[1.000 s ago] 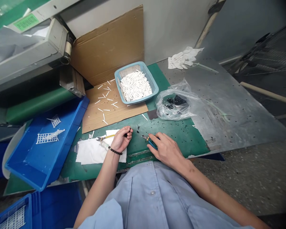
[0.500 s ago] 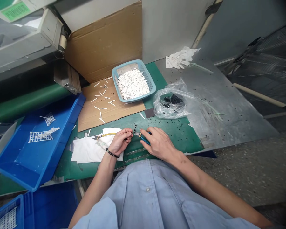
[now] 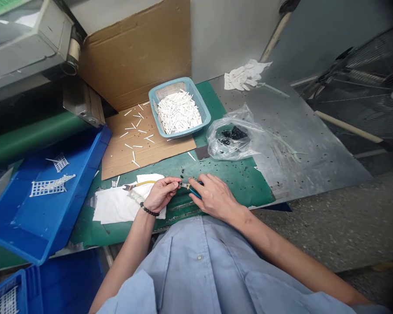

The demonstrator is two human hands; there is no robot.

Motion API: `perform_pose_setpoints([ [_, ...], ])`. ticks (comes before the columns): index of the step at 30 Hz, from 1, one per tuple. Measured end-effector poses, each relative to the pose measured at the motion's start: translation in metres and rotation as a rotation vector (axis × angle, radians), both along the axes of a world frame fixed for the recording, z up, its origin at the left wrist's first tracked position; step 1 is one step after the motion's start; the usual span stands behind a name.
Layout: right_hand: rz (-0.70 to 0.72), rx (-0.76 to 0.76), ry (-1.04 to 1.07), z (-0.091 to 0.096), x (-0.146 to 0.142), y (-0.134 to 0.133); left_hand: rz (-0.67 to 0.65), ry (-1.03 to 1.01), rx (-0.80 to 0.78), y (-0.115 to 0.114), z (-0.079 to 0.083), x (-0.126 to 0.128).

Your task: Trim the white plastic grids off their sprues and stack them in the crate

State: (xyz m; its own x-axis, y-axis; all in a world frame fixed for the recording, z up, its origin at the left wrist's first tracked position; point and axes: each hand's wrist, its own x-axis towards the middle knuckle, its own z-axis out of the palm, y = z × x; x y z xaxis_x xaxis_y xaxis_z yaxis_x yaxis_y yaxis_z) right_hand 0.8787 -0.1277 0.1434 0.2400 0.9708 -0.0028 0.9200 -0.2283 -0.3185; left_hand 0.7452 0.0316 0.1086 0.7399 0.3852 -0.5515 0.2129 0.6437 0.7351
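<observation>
My right hand point(image 3: 214, 195) is wrapped round the blue handles of a pair of cutting pliers point(image 3: 194, 190). The jaws point left and meet the fingertips of my left hand point(image 3: 161, 193). That hand is closed in a pinch on a tiny dark piece, too small to name. Small black bits lie on the green mat point(image 3: 222, 179) just beyond the jaws. Under and beside my left hand is a white cloth point(image 3: 109, 207), with a second pair of pliers with yellow handles point(image 3: 140, 184) lying on it.
A light blue basket point(image 3: 205, 120) of white sticks stands on cardboard point(image 3: 118, 159), with loose sticks around. To its right lie a clear plastic bag point(image 3: 216, 150) with black pieces and white gloves point(image 3: 242, 77). A blue bin point(image 3: 22, 222) with white grids is at left.
The whole view has shifted slightly, so the scene sits a little further left. Both hands keep their grips, with the plier jaws still at my left fingertips.
</observation>
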Motion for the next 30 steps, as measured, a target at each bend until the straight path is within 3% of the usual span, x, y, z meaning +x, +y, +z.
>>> perform_pose_setpoints([
  [10,0.050,-0.056,-0.036,0.001,-0.002,-0.005,-0.098,0.120,0.131,0.001,0.000,-0.003],
  [17,0.065,-0.141,0.011,-0.007,-0.004,-0.010,-0.125,0.106,0.062,-0.005,-0.004,-0.003],
  [22,-0.055,-0.001,0.067,-0.024,-0.001,-0.016,0.021,0.001,-0.093,-0.006,-0.005,-0.004],
  [26,-0.151,-0.109,-0.046,-0.032,0.004,-0.018,0.148,0.000,-0.185,-0.002,-0.009,0.000],
  [28,-0.139,-0.176,-0.085,-0.030,0.005,-0.018,0.156,0.067,-0.091,-0.001,-0.011,0.006],
  [30,-0.128,-0.180,-0.091,-0.025,0.004,-0.019,0.116,0.149,0.127,-0.001,-0.015,0.012],
])
